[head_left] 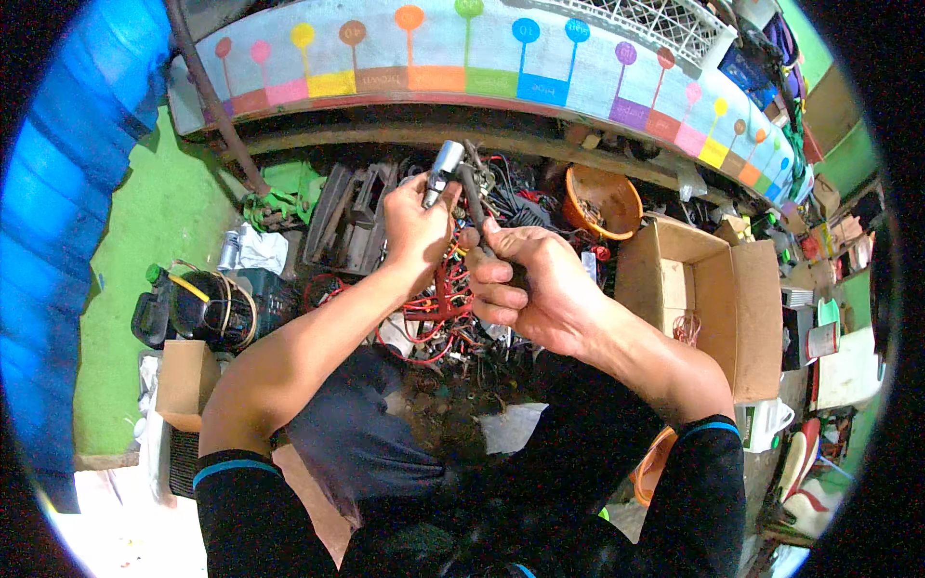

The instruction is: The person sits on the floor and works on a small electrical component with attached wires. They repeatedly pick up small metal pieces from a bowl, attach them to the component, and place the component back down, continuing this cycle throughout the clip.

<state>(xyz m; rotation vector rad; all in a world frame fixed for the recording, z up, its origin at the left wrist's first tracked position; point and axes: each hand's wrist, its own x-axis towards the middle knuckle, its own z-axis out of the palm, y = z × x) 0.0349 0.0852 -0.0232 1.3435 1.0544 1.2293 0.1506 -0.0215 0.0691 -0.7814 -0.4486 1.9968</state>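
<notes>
light-blue strip (376,50) | upside-down words: coloured blocks (541,89) | numbers: coloured discs (525,31)

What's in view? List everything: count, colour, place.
Metal cylinder: one, silver, upper centre
Rod: one, dark, beside the cylinder
Wires: uncountable, largely red and black, centre
Bowl: one, orange, right of centre
Partly hidden container: one, orange, lower right
Open box: one, brown, right
Small box: one, brown, left
Crate: one, white, upper right
Painted panel: one, multicoloured, top
Sheet: one, blue, far left
Remaining clutter: uncountable, mixed colours, both sides
Left hand: one, bare, holding the cylinder
Right hand: one, bare, gripping the rod
Sleeves: two, black with blue bands, bottom
</notes>
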